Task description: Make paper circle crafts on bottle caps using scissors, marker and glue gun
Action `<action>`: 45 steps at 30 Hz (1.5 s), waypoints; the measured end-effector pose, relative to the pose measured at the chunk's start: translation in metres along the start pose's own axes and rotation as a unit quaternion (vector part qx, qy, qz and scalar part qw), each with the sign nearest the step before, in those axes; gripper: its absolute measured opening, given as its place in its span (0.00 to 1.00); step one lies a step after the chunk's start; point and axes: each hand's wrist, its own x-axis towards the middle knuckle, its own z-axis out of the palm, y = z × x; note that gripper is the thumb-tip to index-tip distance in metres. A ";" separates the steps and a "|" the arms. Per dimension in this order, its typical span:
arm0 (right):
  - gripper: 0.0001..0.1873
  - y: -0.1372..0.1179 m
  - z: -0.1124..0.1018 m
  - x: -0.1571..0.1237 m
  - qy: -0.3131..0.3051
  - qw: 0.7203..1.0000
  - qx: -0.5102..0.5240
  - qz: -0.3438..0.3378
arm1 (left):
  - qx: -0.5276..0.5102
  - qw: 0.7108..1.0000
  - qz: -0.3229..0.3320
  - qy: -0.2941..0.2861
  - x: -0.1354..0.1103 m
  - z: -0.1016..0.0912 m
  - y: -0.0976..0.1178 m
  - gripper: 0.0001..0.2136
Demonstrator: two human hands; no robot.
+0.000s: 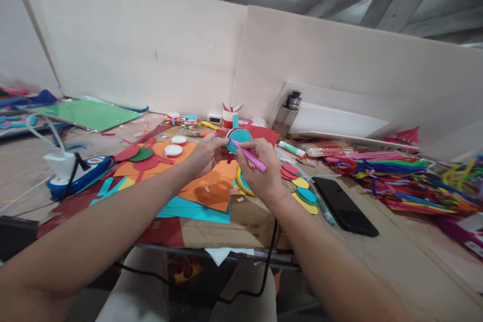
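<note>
My left hand [207, 153] grips the left edge of a small round piece with a blue disc face [241, 136], held up above the worktable. In my right hand [265, 168] is a pink pen [254, 160], its far end touching or very near the blue face. A blue tab sticks up from the piece's top. Below my hands lie orange paper [211, 186] and blue paper [199, 214]. A yellow ring-shaped thing [243, 186] shows partly beneath my right hand. Two round white-topped pieces [173, 151] rest left of my left hand.
To the right lie paper circles [306, 194], a black phone [343, 206], a glue stick [292, 149] and a heap of pipe cleaners [411, 176]. A bottle [286, 115] stands behind. On the left are a blue power strip [81, 176] and green sheets [90, 113]. A black cable [268, 261] hangs over the front edge.
</note>
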 end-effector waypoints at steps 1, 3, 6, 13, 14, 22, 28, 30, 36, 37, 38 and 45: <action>0.04 0.000 0.000 0.000 0.000 1.000 -0.001 0.001 | 0.001 1.000 0.001 0.001 0.000 0.000 0.000 0.10; 0.04 0.000 0.000 0.000 -0.001 1.000 -0.003 0.003 | 0.003 1.000 0.003 0.005 0.000 0.000 0.000 0.11; 0.04 0.000 0.001 0.000 0.001 1.000 -0.005 0.001 | 0.004 1.000 0.004 0.010 0.000 0.000 0.001 0.12; 0.05 0.001 0.000 0.001 0.005 1.000 -0.002 -0.002 | 0.005 1.000 0.001 0.012 0.000 -0.002 0.002 0.11; 0.05 0.001 0.000 0.001 0.005 1.000 -0.003 -0.003 | 0.005 1.000 0.002 0.010 0.000 -0.002 0.002 0.11; 0.03 0.002 0.000 0.000 0.000 1.000 -0.012 0.000 | -0.012 1.000 0.011 -0.001 0.002 -0.004 0.001 0.09; 0.04 0.003 0.000 0.000 0.001 1.000 -0.014 0.000 | -0.010 1.000 0.013 -0.002 0.003 -0.004 0.001 0.09; 0.04 0.003 0.000 0.000 0.001 1.000 -0.012 0.001 | -0.010 1.000 0.012 -0.003 0.003 -0.004 0.001 0.09; 0.03 0.003 0.000 0.000 0.001 1.000 -0.007 0.003 | -0.010 1.000 0.013 0.000 0.001 -0.002 0.002 0.09; 0.03 0.003 0.000 0.000 0.001 1.000 -0.008 0.003 | -0.010 1.000 0.012 0.001 0.001 -0.002 0.002 0.09; 0.03 0.003 0.000 0.000 0.000 1.000 -0.010 0.004 | -0.009 1.000 0.012 0.000 0.001 -0.002 0.002 0.09; 0.02 0.002 0.000 0.000 -0.002 1.000 -0.014 0.015 | -0.005 1.000 0.014 0.003 0.002 -0.003 0.000 0.09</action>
